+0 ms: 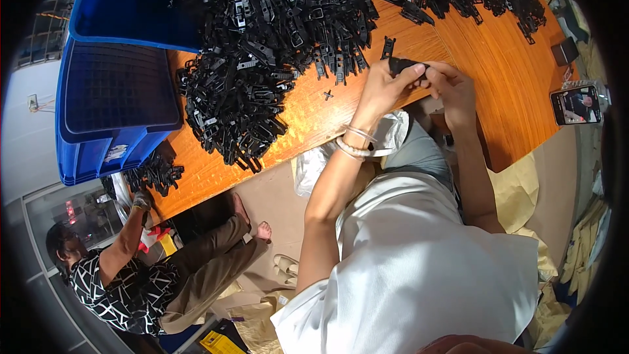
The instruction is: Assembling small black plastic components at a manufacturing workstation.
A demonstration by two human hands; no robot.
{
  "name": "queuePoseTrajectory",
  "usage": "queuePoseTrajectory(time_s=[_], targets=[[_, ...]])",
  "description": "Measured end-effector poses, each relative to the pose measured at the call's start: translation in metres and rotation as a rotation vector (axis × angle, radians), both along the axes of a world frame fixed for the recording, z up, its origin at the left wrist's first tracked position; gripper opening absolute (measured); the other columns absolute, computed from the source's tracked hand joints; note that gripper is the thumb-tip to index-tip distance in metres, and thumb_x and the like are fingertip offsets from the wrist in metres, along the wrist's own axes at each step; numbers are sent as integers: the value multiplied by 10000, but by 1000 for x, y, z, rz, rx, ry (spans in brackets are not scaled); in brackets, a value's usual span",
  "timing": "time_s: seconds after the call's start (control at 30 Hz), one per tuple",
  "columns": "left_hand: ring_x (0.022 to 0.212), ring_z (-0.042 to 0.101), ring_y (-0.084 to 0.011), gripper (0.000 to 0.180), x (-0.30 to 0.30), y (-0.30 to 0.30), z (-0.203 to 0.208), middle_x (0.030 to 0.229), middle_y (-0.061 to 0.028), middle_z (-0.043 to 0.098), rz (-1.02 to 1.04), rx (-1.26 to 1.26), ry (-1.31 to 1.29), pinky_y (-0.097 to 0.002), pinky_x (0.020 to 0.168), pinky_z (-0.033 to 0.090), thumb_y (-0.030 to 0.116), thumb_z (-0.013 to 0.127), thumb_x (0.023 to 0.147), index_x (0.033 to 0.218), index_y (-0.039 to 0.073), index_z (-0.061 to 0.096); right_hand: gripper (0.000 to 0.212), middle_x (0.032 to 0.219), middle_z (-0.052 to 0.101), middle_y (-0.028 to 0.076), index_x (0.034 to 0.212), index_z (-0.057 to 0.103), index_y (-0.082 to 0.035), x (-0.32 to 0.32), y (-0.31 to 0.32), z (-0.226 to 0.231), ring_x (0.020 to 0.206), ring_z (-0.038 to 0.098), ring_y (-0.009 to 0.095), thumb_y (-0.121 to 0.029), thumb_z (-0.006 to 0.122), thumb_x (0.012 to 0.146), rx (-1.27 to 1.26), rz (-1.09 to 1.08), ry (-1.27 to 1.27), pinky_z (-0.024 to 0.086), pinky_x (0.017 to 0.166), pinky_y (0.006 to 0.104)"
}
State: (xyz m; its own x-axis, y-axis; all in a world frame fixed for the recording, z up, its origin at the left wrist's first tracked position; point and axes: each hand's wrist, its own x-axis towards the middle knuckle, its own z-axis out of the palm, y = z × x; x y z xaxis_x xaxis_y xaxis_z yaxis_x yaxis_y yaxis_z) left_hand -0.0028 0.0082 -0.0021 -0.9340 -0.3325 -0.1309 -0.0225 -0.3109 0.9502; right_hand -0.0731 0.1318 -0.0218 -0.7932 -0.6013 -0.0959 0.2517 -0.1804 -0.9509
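Both my hands meet over the near edge of the wooden table (pixel 314 115). In my left hand (pixel 384 85), thumb pressed down on top, is a black plastic part (pixel 405 64). The fingers of my right hand (pixel 452 85) pinch the other end of it. A small slotted black piece (pixel 388 47) sticks up beside my left fingers; whether it joins the held part I cannot tell. Beyond my hands spreads a big heap of black plastic parts (pixel 288 19). A small black cross-shaped piece (pixel 328 95) lies apart on the wood.
Blue plastic crates (pixel 121 137) stand at the table's left end. A co-worker (pixel 124 275) sits at lower left, one gloved hand near a smaller pile of black parts (pixel 157 174). At the right edge is a phone (pixel 576 105) with a lit screen. Brown paper sacks (pixel 514 190) lie right.
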Motion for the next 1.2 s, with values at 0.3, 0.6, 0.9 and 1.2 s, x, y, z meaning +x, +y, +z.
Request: queuePoseTrajectory(time_s=[0.3,0.6,0.9,1.2], targets=[[767,506,-226,133,-87,-60,-12,791,-94,547,156,-2107,-134,-292,593,439,140,512,718,743,78,626,211,717,581,43,969,565,26,-16,20,-21,546,457,50,-118,551,816,7,-159,-127,349,491,159],[721,491,-194,160,-95,-77,-15,758,-69,534,-306,-2280,-7,-291,507,408,145,505,734,694,42,620,183,763,582,62,967,554,29,-14,25,-31,652,518,60,-88,515,833,-42,-137,-144,359,503,165],[628,507,-153,231,-35,-28,-11,810,-122,523,356,-741,7,-227,498,415,-15,585,650,847,4,467,186,816,597,100,975,537,38,-16,19,-27,716,572,111,-70,512,825,-97,-55,-73,420,556,190],[661,508,-51,217,17,-23,0,801,-61,607,19,-223,-212,-210,589,428,117,489,848,934,-59,582,210,855,600,128,984,519,65,3,3,-1,708,604,145,43,508,775,-101,104,96,480,655,229]])
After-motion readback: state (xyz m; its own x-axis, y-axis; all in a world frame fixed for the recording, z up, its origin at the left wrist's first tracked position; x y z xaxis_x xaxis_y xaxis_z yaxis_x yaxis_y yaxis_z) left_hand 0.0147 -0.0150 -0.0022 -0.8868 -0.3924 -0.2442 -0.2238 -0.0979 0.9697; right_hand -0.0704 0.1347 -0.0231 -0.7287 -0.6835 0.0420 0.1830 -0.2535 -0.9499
